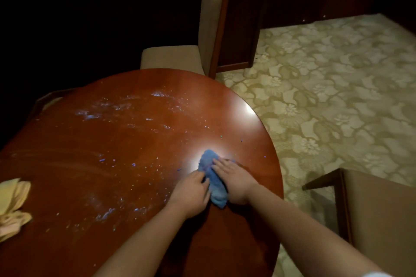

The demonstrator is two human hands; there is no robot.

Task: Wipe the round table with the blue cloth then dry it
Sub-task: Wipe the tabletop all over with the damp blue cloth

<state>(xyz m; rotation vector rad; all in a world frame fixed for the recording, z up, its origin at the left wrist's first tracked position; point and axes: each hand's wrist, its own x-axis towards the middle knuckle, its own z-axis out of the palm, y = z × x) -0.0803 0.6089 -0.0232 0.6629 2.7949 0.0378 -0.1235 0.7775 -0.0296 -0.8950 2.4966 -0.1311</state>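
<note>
1. I saw both hands down on the round desk, close together near its right edge, with the blue cloth bunched between them.
2. The left hand had its fingers curled, pinching the near-left side of the cloth; its knuckles faced up.
3. The right hand lay flatter — fingers stretched forward and pressing on the cloth's right side, palm down on the desk just beside it.
4. The cloth was crumpled into a long wad, touching the wood, running from between the two wrists out past the fingertips, where a bright glare of light sat on the polished surface.
5. Ahead and to the left of the hands, pale smears and scattered specks covered much of the desk; a few small bluish flecks lay just beyond the fingertips.
6. Well to the left of the left hand, at the desk's edge, lay a rumpled yellow cloth — touched by neither hand.
7. Beyond the hands, past the far rim, stood a chair with beige padding and a wooden frame.
8. To the right of the right hand, off the desk, I saw a second chair on the floral carpet.
</note>
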